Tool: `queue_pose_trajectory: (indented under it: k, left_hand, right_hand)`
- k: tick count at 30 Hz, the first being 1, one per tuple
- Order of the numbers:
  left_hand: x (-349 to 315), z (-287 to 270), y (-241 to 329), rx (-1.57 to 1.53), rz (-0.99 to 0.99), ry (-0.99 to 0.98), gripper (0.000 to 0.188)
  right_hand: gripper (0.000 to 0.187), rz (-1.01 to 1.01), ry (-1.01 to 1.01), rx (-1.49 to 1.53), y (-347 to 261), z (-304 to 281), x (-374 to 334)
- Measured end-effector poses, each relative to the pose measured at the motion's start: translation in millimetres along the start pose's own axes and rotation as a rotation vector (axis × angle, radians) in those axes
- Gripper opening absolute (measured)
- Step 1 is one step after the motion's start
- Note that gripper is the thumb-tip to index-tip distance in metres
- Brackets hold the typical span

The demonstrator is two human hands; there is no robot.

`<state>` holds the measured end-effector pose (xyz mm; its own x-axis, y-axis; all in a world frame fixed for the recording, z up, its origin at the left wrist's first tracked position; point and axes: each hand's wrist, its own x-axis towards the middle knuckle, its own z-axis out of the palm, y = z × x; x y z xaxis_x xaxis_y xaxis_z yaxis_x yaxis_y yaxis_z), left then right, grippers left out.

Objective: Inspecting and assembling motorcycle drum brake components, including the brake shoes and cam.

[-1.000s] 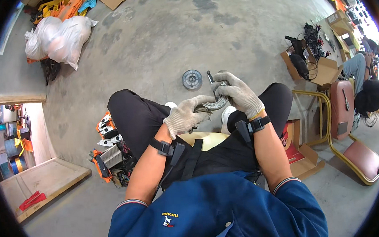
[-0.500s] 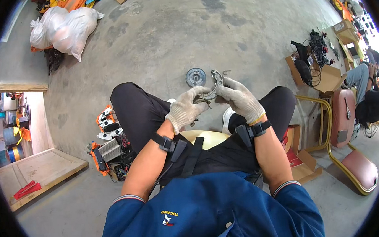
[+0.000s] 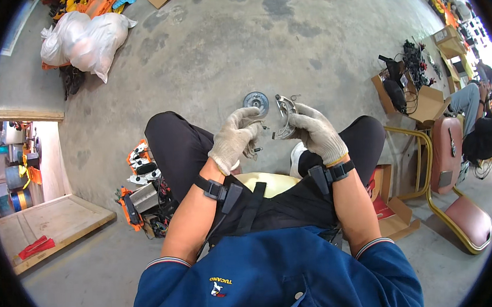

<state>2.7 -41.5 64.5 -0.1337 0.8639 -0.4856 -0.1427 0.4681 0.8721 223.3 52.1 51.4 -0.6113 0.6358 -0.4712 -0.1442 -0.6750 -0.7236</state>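
Drawn a little apart since the earlier frame, the left hand [image 3: 236, 137] now pinches a small dark metal piece [image 3: 253, 148], with the round grey metal part [image 3: 256, 102] on the floor [image 3: 196, 72] just beyond its fingertips. Across a narrow gap, the right hand [image 3: 317, 133] grips a curved metal part [image 3: 283, 109] along its right side, the long axis pointing away from the body.

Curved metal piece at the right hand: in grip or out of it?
In grip: the gloved right hand is closed on the curved metal piece, whose far end sticks out past it.
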Motion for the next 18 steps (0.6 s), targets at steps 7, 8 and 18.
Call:
queue_pose_trajectory:
  k: [7, 8, 18]
  left_hand:
    - [6.0, -9.6, -13.7, -0.282, -0.031, -0.028, 0.032]
    - [7.0, -10.2, -15.1, -0.282, -0.033, -0.027, 0.032]
    - [10.6, -6.8, -17.3, -0.366, -0.014, 0.007, 0.028]
  right_hand:
    - [0.054, 0.033, -0.031, -0.128, -3.1, 2.5, -0.7]
    - [0.054, 0.036, -0.032, -0.132, -2.9, 1.7, -0.2]
    - [0.043, 0.094, -0.049, -0.103, 3.2, 3.3, 1.8]
